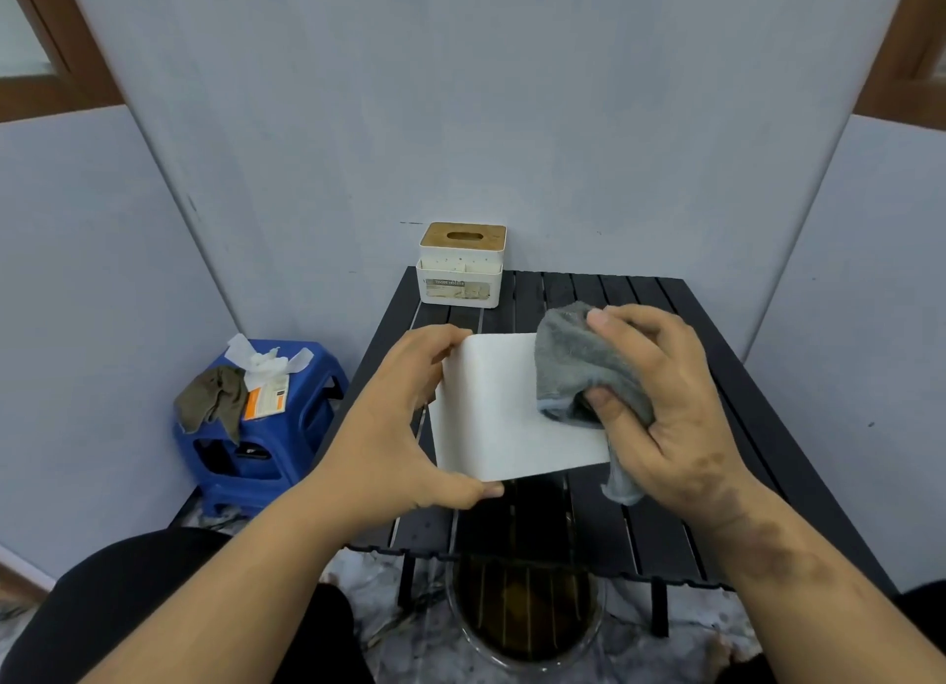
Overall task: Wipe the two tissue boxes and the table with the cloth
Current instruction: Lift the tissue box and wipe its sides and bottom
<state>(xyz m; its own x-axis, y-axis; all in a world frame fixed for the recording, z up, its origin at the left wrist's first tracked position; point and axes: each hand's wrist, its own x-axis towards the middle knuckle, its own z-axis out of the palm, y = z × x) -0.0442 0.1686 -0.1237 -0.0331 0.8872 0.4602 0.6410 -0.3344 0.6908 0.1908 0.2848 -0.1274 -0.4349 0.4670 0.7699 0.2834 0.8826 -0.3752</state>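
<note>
A black slatted table [588,509] stands against a grey wall. Lifted above its middle, a plain white tissue box [504,407] is held by the left hand [404,422], thumb and fingers clamping opposite edges, probably to steady it for wiping. The right hand [660,402] grips a bunched grey cloth [573,361] pressed on the box's right side. A second tissue box with a wooden lid [462,266] waits at the table's far-left corner.

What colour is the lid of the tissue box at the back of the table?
Light wood-brown lid on a white box, seen in the head view.
</note>
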